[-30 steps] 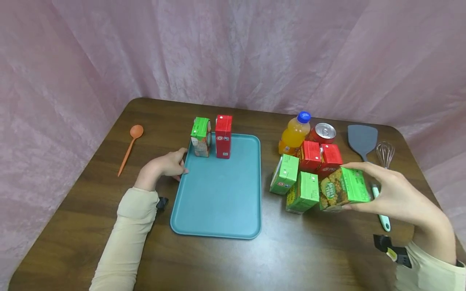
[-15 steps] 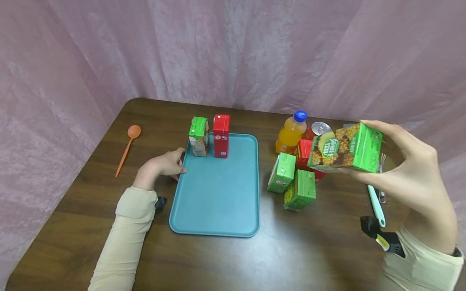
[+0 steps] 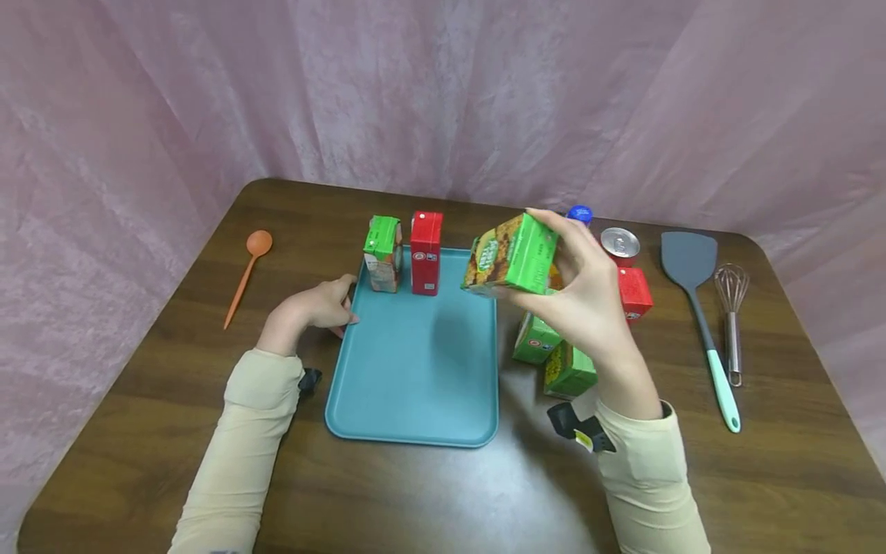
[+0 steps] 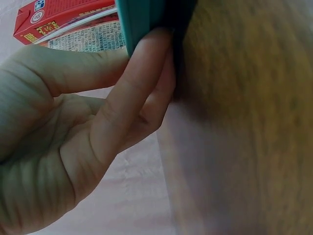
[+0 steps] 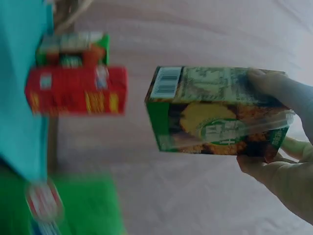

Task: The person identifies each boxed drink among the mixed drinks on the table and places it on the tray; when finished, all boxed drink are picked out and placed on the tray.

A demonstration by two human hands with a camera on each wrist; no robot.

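Observation:
My right hand (image 3: 588,300) grips a green snack box with a brown food picture (image 3: 514,254), thumb and fingers on opposite sides. It hangs tilted above the right side of the blue-green tray (image 3: 408,377), casting a shadow there. The right wrist view shows the same snack box (image 5: 215,125) raised off any surface. My left hand (image 3: 320,304) pinches the tray's left rim; in the left wrist view the thumb lies on one side of the rim (image 4: 137,24) and fingers on the other. A green-topped carton (image 3: 383,258) and a red carton (image 3: 425,258) stand upright at the tray's far left.
Right of the tray stand two green cartons, the nearer one (image 3: 571,372) partly behind my right arm, plus a red carton (image 3: 633,294), a can (image 3: 620,245) and a mostly hidden blue-capped bottle (image 3: 580,215). Farther right lie a spatula (image 3: 688,258) and a whisk (image 3: 734,338). An orange spoon (image 3: 258,245) lies left.
My right hand has lifted the snack box from beside the other cartons and carried it left, over the tray. My left hand has stayed at the tray's rim.

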